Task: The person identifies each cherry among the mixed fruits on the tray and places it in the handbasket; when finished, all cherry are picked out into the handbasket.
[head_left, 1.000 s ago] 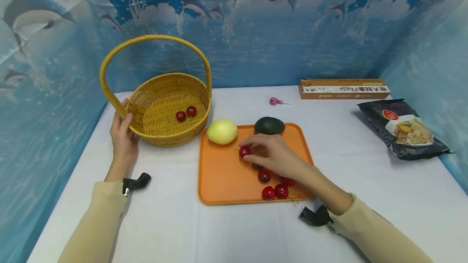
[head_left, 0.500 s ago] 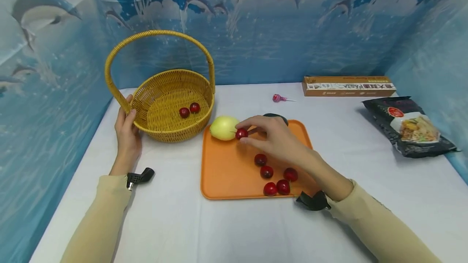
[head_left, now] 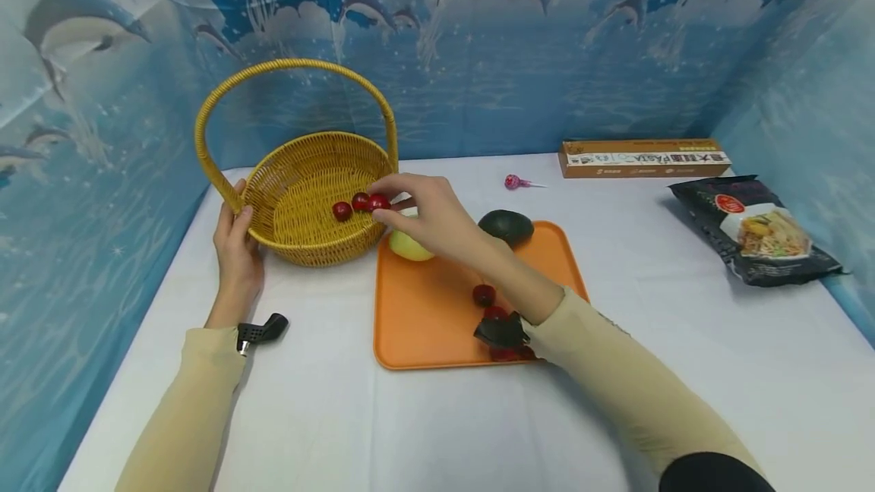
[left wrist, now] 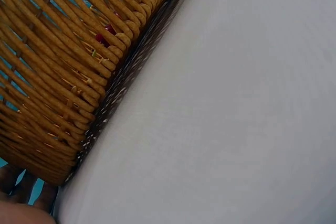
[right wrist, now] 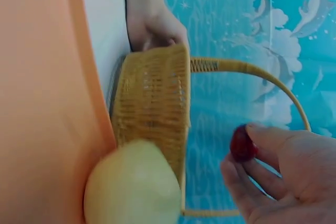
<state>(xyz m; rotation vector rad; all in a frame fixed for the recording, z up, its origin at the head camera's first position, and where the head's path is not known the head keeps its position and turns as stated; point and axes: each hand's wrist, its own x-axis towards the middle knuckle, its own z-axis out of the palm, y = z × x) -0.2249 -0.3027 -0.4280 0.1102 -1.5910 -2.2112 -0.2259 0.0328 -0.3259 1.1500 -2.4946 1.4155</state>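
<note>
My right hand (head_left: 434,215) pinches a dark red cherry (head_left: 379,203) between thumb and fingers, right at the near right rim of the yellow woven basket (head_left: 294,215). In the right wrist view the same cherry (right wrist: 243,144) shows at the fingertips, above rim height. Two cherries (head_left: 342,211) lie inside the basket. With thumb in front and fingers behind, my left hand (head_left: 235,257) grips the basket's left rim at the foot of the handle. The orange tray (head_left: 417,325) holds several more cherries (head_left: 484,294), partly hidden under my right wrist.
A pale yellow fruit (head_left: 409,247) sits at the tray's back left corner, partly behind my right hand. A dark green avocado (head_left: 506,227) lies at its back edge. Farther back are a lollipop (head_left: 514,182), a brown pasta box (head_left: 642,159) and a black noodle bag (head_left: 759,232).
My right hand has lifted the cherry from the tray and carried it left, past the pale yellow fruit, to the basket's rim. My left hand keeps its grip on the basket.
</note>
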